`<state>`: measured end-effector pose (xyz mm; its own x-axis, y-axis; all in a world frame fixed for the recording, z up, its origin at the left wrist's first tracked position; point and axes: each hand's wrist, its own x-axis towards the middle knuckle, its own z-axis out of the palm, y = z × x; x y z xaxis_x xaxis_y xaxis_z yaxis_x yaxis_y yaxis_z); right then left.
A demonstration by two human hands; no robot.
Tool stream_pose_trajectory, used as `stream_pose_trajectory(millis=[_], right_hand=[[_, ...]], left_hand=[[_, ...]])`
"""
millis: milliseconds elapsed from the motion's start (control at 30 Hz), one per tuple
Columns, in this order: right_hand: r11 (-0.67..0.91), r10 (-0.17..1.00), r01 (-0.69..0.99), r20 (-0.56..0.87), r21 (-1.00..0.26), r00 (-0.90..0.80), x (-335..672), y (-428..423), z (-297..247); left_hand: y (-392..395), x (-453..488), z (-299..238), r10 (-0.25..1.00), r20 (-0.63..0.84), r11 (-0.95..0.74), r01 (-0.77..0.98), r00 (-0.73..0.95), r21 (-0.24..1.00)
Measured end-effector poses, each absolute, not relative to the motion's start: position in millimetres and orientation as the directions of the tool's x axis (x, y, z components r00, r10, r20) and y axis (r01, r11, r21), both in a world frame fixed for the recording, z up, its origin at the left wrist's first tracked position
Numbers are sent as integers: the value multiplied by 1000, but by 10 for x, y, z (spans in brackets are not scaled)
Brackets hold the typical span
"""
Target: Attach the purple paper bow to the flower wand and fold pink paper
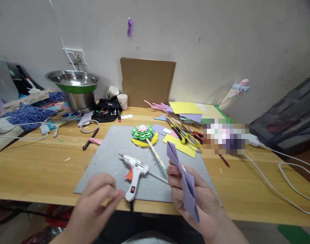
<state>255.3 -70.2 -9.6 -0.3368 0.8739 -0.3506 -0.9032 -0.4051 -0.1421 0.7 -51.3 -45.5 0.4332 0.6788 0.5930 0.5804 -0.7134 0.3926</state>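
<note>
My right hand (195, 200) grips a folded purple paper bow (188, 188), pinched in at its middle and held tilted above the front right of the grey cutting mat (101, 159). My left hand (99, 200), smeared a little by motion, is beside the handle of a white glue gun (136, 174). Its fingers are loosely bent and apart, and nothing shows in them. The glue gun lies on the mat with its nozzle to the upper left. Behind it lies a paper flower (142, 132) with green and pink layers, yellow leaves and a striped stem (156, 154).
A yellow-handled cutter (179, 132), scissors (193, 139) and yellow paper (180, 145) lie at the mat's back right. A black pencil case (106, 110), paper cups (122, 101) and a steel bowl (72, 79) stand behind. White cables (267, 184) cross the right side.
</note>
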Motion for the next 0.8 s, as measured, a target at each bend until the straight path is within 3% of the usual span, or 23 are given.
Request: stream_pose_trajectory(millis=[100,333,367,433,500,567,667,800], right_hand=[[-484,839,-875,-298,-28,-455,2513,-705,-161],[-554,798,-832,-266,32,-541,2343,-733,-201],[-577,782,-816,-270,25,-561,2309,-738,-191],[-626,751,-780,-268,2,-604,2230,-744,-178],[-667,723,-745,-259,-22,-640,2146,-741,-184],[-699,697,-715,-238,-14,-676,2069,-727,-209],[-760,636,-650,-203,-2,-744,1992,-696,-259],[-763,639,-631,-318,-142,-701,1960,-684,-301]], left_hand=[[-196,-345,-472,820,548,-452,776,166,441],[149,-362,-241,862,497,-353,824,102,444],[94,-265,-163,875,464,-382,788,140,482],[-39,-54,3,887,328,-453,468,326,759],[-139,132,149,811,229,-370,168,538,914],[-170,262,240,746,208,-277,11,632,961],[-130,354,258,674,210,-210,-88,708,974],[-103,350,174,714,151,-81,-133,683,988]])
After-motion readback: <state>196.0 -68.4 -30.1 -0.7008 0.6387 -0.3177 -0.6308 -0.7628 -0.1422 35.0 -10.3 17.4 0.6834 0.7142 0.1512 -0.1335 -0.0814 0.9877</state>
